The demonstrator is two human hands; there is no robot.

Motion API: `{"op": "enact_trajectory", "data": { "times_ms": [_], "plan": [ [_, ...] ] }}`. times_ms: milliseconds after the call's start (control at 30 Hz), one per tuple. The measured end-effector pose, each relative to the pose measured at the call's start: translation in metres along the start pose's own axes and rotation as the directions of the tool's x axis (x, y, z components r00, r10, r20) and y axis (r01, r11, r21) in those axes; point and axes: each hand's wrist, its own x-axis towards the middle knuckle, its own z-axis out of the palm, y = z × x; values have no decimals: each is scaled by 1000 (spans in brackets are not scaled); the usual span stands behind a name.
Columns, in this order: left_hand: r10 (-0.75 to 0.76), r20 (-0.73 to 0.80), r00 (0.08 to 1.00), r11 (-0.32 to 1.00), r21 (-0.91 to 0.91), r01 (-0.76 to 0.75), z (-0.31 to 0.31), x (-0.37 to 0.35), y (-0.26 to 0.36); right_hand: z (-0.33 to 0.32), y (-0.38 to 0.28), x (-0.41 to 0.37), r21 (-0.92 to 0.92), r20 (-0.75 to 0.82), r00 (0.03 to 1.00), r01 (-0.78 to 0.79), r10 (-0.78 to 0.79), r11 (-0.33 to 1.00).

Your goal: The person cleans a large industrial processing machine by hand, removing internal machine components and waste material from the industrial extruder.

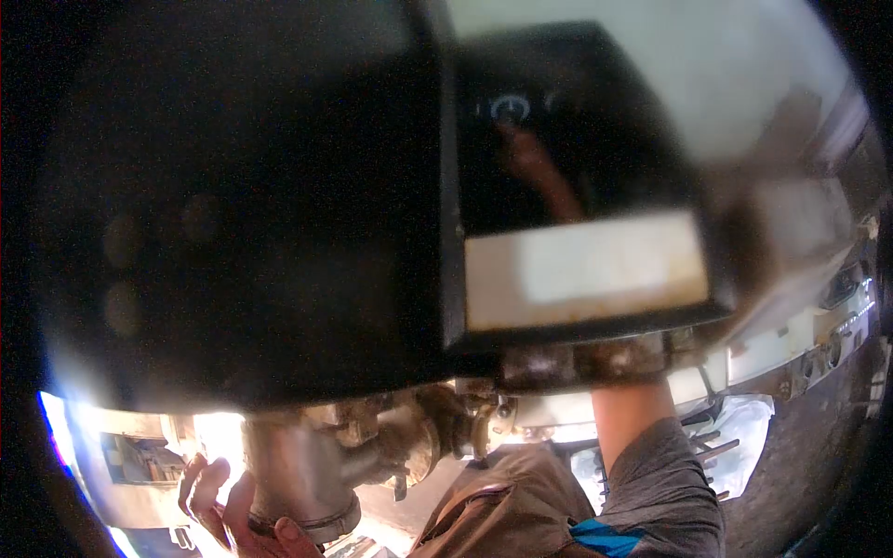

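Observation:
My left hand is at the bottom left, beside an upright metal cylinder. Its fingers are apart and slightly bent, with one fingertip overlapping the cylinder's lower rim. Pipe fittings branch off to the right of the cylinder. My right forearm reaches up behind the lower edge of a framed panel, which hides the hand. The panel is glossy black with a pale round symbol, and a blurred finger shape shows in the gloss. Below that sits a whitish rectangle.
A large dark surface fills the upper left, very close. Pale machine housing continues on the right. My clothed lap is at the bottom middle. Clear plastic sheeting and dark rods lie at the lower right.

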Motion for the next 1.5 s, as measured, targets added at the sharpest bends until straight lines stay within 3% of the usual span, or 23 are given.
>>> {"op": "enact_trajectory", "data": {
  "times_ms": [133, 233, 467, 667, 1300, 1500],
  "plan": [
    [-1, 32, 999, 1000, 19, 0, -1, 0, 0, -12, 12, 21, 301, 21, 969, 227, -244, 926],
    [2, 40, 999, 1000, 23, -3, -1, 0, 0, -9, -2, 23, 366, 17, 947, 292, -320, 884],
    [-19, 7, 1000, 1000, 0, 19, 1, 2, 4, -17, -3, 12, -160, -20, 973, 223, -229, 962],
    [-56, 23, 998, 998, 30, 55, -1, 0, 5, -32, -7, -1, -393, -50, 971, 195, -232, 899],
    [-77, 5, 997, 997, -24, 77, 3, 3, 4, -27, 14, 0, -516, -60, 961, 200, -268, 833],
    [-56, -85, 995, 998, -42, 53, 11, 1, 0, -22, 18, -2, -600, -94, 970, 124, -223, 791]
  ]
}}
